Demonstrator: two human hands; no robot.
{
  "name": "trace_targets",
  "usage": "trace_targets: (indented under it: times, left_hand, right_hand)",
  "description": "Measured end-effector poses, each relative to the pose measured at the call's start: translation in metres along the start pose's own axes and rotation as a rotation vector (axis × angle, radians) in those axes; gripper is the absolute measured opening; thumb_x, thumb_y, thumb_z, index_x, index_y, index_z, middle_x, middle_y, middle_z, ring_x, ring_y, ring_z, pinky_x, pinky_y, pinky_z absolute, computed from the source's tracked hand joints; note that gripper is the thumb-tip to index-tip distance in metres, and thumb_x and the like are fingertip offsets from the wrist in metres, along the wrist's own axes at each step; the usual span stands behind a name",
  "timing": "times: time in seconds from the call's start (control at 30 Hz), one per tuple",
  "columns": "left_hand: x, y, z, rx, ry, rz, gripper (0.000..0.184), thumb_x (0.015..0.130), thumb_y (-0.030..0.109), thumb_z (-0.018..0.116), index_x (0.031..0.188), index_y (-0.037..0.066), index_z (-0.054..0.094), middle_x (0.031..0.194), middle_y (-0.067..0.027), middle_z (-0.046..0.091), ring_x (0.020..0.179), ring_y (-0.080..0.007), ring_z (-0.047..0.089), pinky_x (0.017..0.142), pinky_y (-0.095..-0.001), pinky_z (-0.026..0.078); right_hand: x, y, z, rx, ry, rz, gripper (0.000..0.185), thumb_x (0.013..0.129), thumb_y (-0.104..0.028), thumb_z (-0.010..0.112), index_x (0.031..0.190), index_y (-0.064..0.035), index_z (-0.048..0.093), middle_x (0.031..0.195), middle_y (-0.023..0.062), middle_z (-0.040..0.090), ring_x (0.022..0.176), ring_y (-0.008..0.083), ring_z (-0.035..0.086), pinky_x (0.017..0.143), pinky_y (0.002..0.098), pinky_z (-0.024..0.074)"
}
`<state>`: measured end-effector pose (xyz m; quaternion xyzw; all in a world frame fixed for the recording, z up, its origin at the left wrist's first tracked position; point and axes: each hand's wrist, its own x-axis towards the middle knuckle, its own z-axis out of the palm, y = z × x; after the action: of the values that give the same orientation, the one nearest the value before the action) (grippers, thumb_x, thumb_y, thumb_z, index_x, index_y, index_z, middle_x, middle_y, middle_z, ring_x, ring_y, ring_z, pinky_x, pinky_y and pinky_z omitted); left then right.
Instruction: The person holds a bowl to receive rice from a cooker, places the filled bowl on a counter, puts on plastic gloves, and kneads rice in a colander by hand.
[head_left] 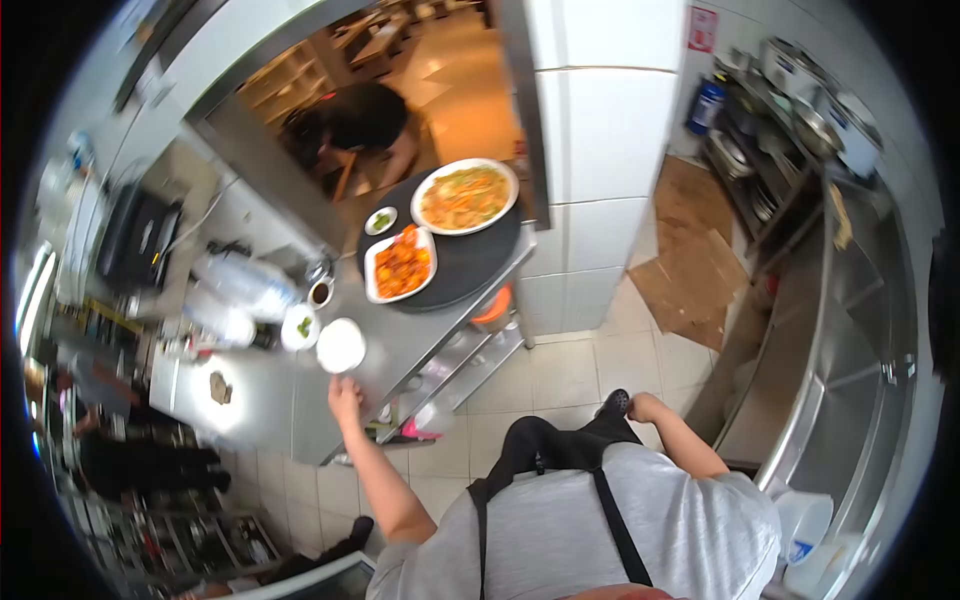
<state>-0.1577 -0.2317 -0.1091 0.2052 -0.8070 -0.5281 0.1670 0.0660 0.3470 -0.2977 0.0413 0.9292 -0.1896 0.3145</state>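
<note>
My left hand [345, 402] is at the near rim of a small white bowl [341, 346] on the steel counter, its fingers pressed together against the edge. Whether the bowl's white middle is food or bare inside, I cannot tell. Past it are a small white dish with green pieces [301, 327] and a cup of dark liquid [320, 292]. A black round tray [462, 275] carries a plate of noodles [464, 197], a square dish of red-orange food [401, 265] and a tiny dish of greens [380, 220]. My right hand [648, 408] hangs by my side, fingers curled, with nothing visible in it.
The tray sits in a wall opening, beyond which a person in black [360, 115] bends down. Plastic-wrapped goods [235, 290] and a crumpled cloth [220, 387] lie on the counter [270, 400]. Cardboard [690, 285] covers floor tiles, and a steel sink unit [850, 350] stands right.
</note>
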Motion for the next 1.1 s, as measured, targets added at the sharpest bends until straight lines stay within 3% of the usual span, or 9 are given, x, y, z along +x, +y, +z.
trace_targets:
  times: [0.03,0.17,0.3,0.5,0.6,0.77,0.97,1.03,1.1]
  left_hand:
    - [0.002,-0.012,0.007,0.245,0.093,0.146,0.042,0.082,0.007,0.055,0.122,-0.004,0.048,0.085,-0.0086,0.058,0.068,-0.0158,0.053,0.067,-0.0289,0.047]
    - [-0.091,0.084,0.063,0.123,0.292,0.475,0.034,0.084,0.009,0.056,0.117,0.000,0.054,0.085,-0.0091,0.058,0.072,-0.0157,0.053,0.069,-0.0288,0.046]
    - [-0.182,0.144,0.199,-0.247,-0.273,0.439,0.020,0.088,0.013,0.056,0.106,0.004,0.060,0.083,0.0001,0.058,0.070,-0.0052,0.050,0.063,-0.0205,0.042]
    - [-0.323,0.256,0.366,-0.267,-1.137,0.661,0.010,0.079,0.005,0.064,0.087,-0.001,0.065,0.078,-0.0045,0.060,0.067,-0.0094,0.052,0.062,-0.0220,0.042]
    - [-0.374,0.301,0.417,-0.322,-1.358,0.832,0.008,0.076,0.004,0.067,0.077,-0.002,0.063,0.073,-0.0081,0.058,0.064,-0.0159,0.051,0.061,-0.0255,0.042]
    - [-0.455,0.381,0.457,-0.613,-1.824,1.089,0.015,0.075,0.004,0.065,0.064,-0.001,0.055,0.061,-0.0084,0.055,0.058,-0.0186,0.051,0.055,-0.0275,0.039]
    - [-0.483,0.484,0.430,-1.673,-2.009,1.455,0.014,0.081,0.018,0.059,0.075,0.006,0.063,0.066,-0.0073,0.058,0.062,-0.0212,0.056,0.054,-0.0316,0.042]
    - [-0.498,0.521,0.433,-2.277,-2.346,1.207,0.033,0.085,0.042,0.053,0.093,0.010,0.056,0.084,-0.0101,0.061,0.068,-0.0233,0.058,0.053,-0.0394,0.043]
    - [-0.521,0.528,0.449,-2.582,-2.441,0.916,0.024,0.086,0.036,0.054,0.094,0.014,0.056,0.080,-0.0063,0.060,0.064,-0.0204,0.054,0.052,-0.0351,0.041]
  right_hand:
    - [-0.005,-0.010,-0.020,0.026,-0.046,0.019,0.023,0.068,-0.019,0.060,0.087,-0.0094,0.070,0.090,0.0180,0.065,0.085,0.0328,0.062,0.077,0.0410,0.0493]
    - [-0.011,-0.002,-0.059,0.083,0.053,-0.086,0.029,0.066,-0.006,0.060,0.094,-0.0101,0.068,0.098,0.0167,0.062,0.095,0.0333,0.059,0.080,0.0391,0.0478]
    - [-0.020,0.036,-0.100,0.140,0.099,-0.258,0.019,0.065,-0.016,0.064,0.081,-0.0069,0.068,0.075,0.0163,0.064,0.074,0.0341,0.061,0.069,0.0416,0.0481]
    - [-0.050,0.104,-0.164,0.007,-0.097,-0.074,0.025,0.071,-0.025,0.063,0.088,-0.0071,0.070,0.084,0.0162,0.066,0.076,0.0323,0.062,0.070,0.0418,0.0476]
    - [-0.058,0.146,-0.173,0.359,0.270,-0.170,0.036,0.072,-0.027,0.064,0.103,-0.0088,0.065,0.089,0.0151,0.066,0.084,0.0312,0.062,0.074,0.0414,0.0473]
    - [-0.142,0.180,-0.230,0.447,0.511,0.169,0.047,0.071,-0.029,0.068,0.111,-0.0062,0.060,0.107,0.0170,0.061,0.099,0.0334,0.057,0.084,0.0410,0.0450]
    - [-0.201,0.227,-0.224,0.536,0.703,0.504,0.046,0.074,-0.028,0.066,0.113,-0.0046,0.057,0.109,0.0174,0.056,0.103,0.0343,0.054,0.087,0.0416,0.0431]
    - [-0.210,0.234,-0.220,0.612,0.687,0.558,0.047,0.075,-0.030,0.067,0.113,-0.0041,0.057,0.111,0.0185,0.057,0.105,0.0349,0.053,0.090,0.0407,0.0422]
    - [-0.210,0.245,-0.217,0.685,0.648,0.584,0.048,0.075,-0.031,0.067,0.114,-0.0041,0.058,0.112,0.0190,0.057,0.106,0.0350,0.053,0.091,0.0401,0.0418]
